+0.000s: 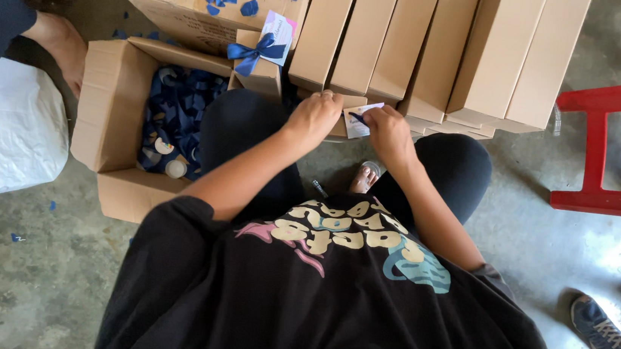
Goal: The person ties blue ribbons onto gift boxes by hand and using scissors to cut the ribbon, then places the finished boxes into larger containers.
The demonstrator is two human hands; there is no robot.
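The person sat over the concrete floor [27, 276] with both hands raised to a small brown gift box [342, 117] held between the knees, just in front of a row of upright plain cardboard boxes [414, 40]. The left hand [314, 116] was curled with its fingers pressed down on the box top, while the right hand [386, 132] pinched a small white card [360, 121] bearing a dark blue mark, perhaps a ribbon end, against the box. The box was mostly hidden by the hands; only a strip of its brown lid showed. The likeliest slip, as I judged it, was the card sliding askew or dropping between the knees if the right hand's pinch loosened, since little seemed to support it. A finished small box with a blue bow [257, 59] and tag stood just beyond the left hand, near enough for an elbow or wrist to knock. An open carton of blue ribbon pieces [175, 120] lay to the left.
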